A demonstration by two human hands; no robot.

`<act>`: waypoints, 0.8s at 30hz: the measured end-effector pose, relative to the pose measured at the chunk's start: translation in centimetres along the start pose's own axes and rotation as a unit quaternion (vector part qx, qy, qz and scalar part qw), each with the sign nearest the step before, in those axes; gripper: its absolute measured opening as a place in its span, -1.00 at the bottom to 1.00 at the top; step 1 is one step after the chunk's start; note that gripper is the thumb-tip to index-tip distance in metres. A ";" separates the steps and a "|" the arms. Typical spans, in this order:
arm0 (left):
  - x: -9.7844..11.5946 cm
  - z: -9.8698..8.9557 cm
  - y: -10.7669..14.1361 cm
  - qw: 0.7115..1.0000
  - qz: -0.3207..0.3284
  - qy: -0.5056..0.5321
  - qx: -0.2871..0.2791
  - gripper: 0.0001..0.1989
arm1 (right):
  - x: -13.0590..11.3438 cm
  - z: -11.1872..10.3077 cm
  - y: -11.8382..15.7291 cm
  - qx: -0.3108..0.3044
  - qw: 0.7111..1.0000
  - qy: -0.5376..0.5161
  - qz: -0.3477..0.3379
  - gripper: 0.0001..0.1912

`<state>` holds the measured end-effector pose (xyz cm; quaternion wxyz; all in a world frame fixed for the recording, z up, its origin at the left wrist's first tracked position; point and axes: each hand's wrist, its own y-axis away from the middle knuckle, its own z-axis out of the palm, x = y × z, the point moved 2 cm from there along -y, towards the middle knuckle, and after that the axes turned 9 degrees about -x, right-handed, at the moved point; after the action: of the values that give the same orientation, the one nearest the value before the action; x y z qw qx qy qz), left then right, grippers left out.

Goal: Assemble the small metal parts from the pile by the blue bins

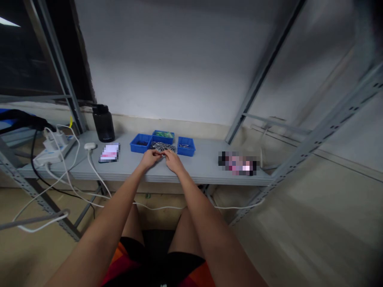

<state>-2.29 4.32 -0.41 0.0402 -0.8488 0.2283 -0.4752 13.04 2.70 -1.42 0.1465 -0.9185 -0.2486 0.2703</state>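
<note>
My left hand point(150, 158) and my right hand point(171, 160) meet fingertip to fingertip above the front part of the grey shelf. Both have their fingers pinched together, and whatever is between them is too small to make out. Just behind the fingers lies a pile of thin, shiny metal pieces point(164, 147). Around the pile stand a left blue bin point(137, 148) with dark small parts, a back blue bin point(163, 140) with something green inside, and a right blue bin point(186, 151) holding a few thin metal pieces.
A black bottle point(103, 124) stands at the back left of the shelf point(197, 169). Near it lie a phone point(109, 153), a white charger case point(89, 146) and a power strip point(54, 153) with trailing cables. A blurred-out object point(238, 163) lies right. Metal posts point(257, 91) flank the shelf.
</note>
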 end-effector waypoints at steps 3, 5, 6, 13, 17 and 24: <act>-0.1 0.0 -0.1 1.000 -0.001 -0.001 0.007 -0.78 | 0.1 0.0 0.0 0.005 1.000 -0.003 0.007 -0.59; -0.2 0.0 -0.2 1.000 0.002 0.001 0.010 -0.78 | 0.2 0.0 0.0 0.002 1.000 -0.006 0.010 -0.62; -0.1 0.0 -0.2 1.000 0.004 -0.001 0.010 -0.78 | 0.3 0.1 0.0 0.002 1.000 -0.008 0.013 -0.64; -0.3 0.4 -0.3 0.999 0.002 -0.036 -0.008 -0.78 | 0.1 -0.1 0.1 0.045 0.998 -0.039 0.032 -0.70; -0.4 0.6 -0.4 0.999 0.000 -0.045 -0.026 -0.76 | -0.1 -0.3 0.0 0.037 0.999 -0.021 0.018 -0.76; -0.2 0.0 -0.2 1.000 0.003 -0.006 0.003 -0.79 | -0.3 -0.6 0.2 0.040 0.998 -0.017 0.047 -0.80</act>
<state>-2.27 4.61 -0.51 0.0456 -0.8506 0.2296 -0.4708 13.24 2.31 -0.87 0.1665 -0.9178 -0.1964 0.3021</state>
